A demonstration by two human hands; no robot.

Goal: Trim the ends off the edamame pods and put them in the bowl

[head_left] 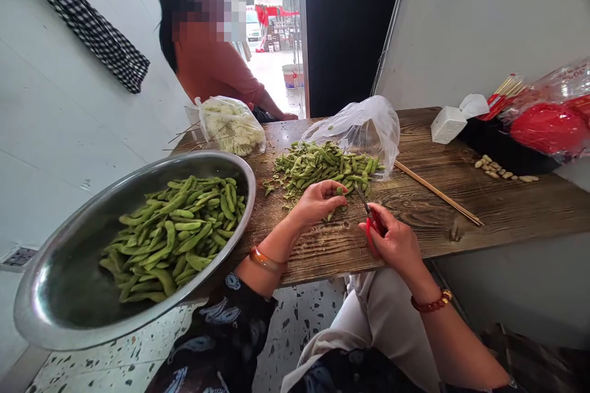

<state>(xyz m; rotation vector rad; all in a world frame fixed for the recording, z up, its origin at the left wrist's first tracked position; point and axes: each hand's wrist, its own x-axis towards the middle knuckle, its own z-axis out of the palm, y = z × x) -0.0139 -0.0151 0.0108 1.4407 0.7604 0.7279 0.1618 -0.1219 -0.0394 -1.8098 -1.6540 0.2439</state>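
Note:
My left hand (319, 201) pinches a green edamame pod (340, 191) between thumb and fingertips, just above the wooden table. Red-handled scissors (372, 234) are gripped in my right hand (395, 238), their blades pointing up and left, close to the pod. Behind both hands lies a heap of edamame pods (318, 163), partly spilling from a clear plastic bag (364, 126). To the left, a large metal basin (59, 258) holds a pile of green pods (175, 233). Small scraps are scattered on the tabletop below my left hand.
A bag of pale florets (230, 126) stands behind the basin. Thin wooden skewers (437, 193) lie right of the heap. Farther right are peanuts (500, 169), a white tissue pack (449, 124) and a red plastic-wrapped bundle (550, 128). Another person (212, 61) sits across the wooden table (415, 221).

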